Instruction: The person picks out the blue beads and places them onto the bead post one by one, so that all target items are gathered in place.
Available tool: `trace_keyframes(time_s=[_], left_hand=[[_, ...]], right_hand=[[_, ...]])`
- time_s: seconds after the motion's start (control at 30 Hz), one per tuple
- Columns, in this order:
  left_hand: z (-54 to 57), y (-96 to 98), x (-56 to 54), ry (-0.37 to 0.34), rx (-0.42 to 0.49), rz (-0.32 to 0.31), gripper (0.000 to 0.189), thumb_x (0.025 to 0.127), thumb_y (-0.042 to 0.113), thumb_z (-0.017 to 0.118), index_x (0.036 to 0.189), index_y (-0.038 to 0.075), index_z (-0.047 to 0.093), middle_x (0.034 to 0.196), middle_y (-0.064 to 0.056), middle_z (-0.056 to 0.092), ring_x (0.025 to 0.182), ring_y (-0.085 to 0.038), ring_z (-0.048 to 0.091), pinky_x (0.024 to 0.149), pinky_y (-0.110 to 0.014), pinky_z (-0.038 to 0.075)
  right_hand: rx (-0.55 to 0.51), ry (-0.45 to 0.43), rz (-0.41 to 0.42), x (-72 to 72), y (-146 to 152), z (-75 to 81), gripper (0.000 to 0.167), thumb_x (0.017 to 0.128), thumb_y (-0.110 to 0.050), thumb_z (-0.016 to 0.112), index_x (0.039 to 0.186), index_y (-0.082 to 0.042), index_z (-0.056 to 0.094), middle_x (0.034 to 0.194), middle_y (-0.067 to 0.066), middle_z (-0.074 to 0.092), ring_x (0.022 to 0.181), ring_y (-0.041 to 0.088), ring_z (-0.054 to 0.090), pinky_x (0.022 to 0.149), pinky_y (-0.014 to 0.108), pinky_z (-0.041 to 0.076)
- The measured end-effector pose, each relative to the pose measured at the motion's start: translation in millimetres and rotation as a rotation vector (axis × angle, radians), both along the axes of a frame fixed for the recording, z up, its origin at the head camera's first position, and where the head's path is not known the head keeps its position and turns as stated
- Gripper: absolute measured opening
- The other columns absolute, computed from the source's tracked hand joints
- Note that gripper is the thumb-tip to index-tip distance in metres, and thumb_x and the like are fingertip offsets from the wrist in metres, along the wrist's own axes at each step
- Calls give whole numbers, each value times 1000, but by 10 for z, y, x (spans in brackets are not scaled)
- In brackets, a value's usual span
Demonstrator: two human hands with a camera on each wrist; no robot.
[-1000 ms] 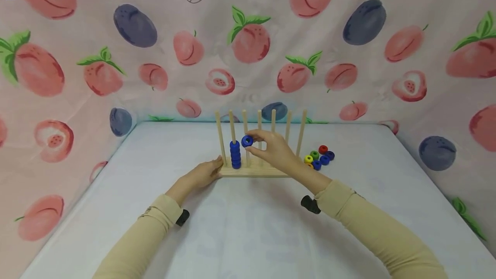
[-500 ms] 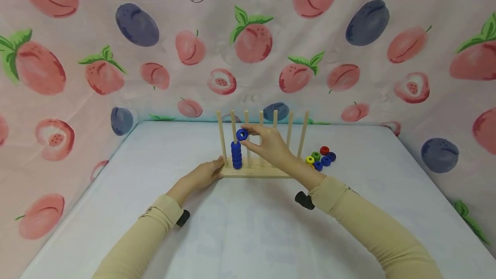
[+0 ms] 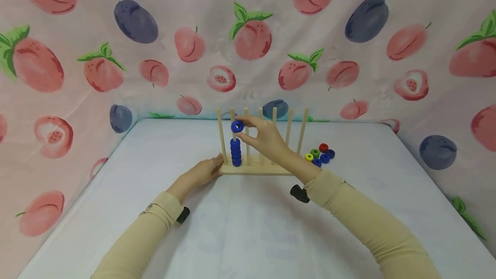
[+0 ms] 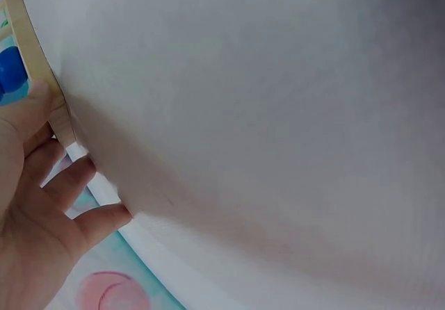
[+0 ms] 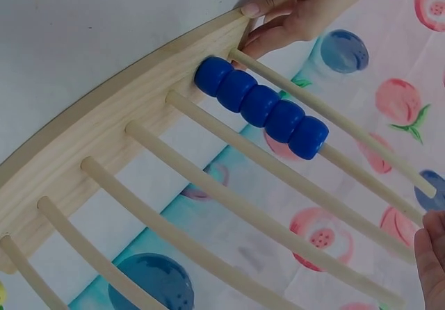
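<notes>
Between thumb and fingertips, my right hand (image 3: 267, 139) pinches a blue bead (image 3: 237, 126), its hole facing the head camera. The bead overlaps the upper part of the second peg from the left, above a stack of several blue beads (image 3: 236, 153) threaded on that peg. Only a bit of the right hand (image 5: 432, 254) shows in the right wrist view, near the peg tips; the held bead is out of that view. My left hand (image 3: 203, 172) grips the left end of the wooden peg rack (image 3: 255, 169), with the thumb on the base (image 4: 35, 53).
Right of the rack lie loose beads: a red bead (image 3: 323, 147), a green bead (image 3: 315, 153), a yellow bead (image 3: 308, 157) and several blue ones (image 3: 324, 158). The rack's other pegs (image 5: 208, 185) stand bare. A fruit-printed cloth (image 3: 248, 76) hangs behind the white table (image 3: 248, 227).
My right hand has carried the blue bead left and upward, from beside the stack to the upper part of the second peg. The left hand stays on the rack's end.
</notes>
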State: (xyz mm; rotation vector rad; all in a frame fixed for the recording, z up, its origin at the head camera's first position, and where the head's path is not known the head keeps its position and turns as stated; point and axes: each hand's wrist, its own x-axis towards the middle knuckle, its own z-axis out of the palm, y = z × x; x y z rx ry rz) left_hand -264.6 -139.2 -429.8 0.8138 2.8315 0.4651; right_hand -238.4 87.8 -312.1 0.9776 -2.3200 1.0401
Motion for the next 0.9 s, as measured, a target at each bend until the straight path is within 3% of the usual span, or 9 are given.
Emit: trace_keyframes(time_s=[0.37, 0.9], left_hand=[[39, -21, -18, -11, 8, 0, 52, 96, 16, 53, 140, -7, 37, 148, -24, 29, 133, -41, 38, 112, -49, 32], [27, -18, -3, -7, 13, -9, 53, 96, 16, 54, 140, -7, 36, 149, -23, 29, 133, -40, 38, 112, -48, 31]], right_hand=[[-32, 43, 12, -72, -22, 82, 34, 83, -6, 70, 115, 4, 61, 109, 16, 69, 100, 25, 67, 91, 33, 55], [-23, 97, -69, -127, -104, 149, 35, 85, -12, 70, 116, 2, 63, 115, 15, 67, 102, 26, 65, 91, 35, 54]])
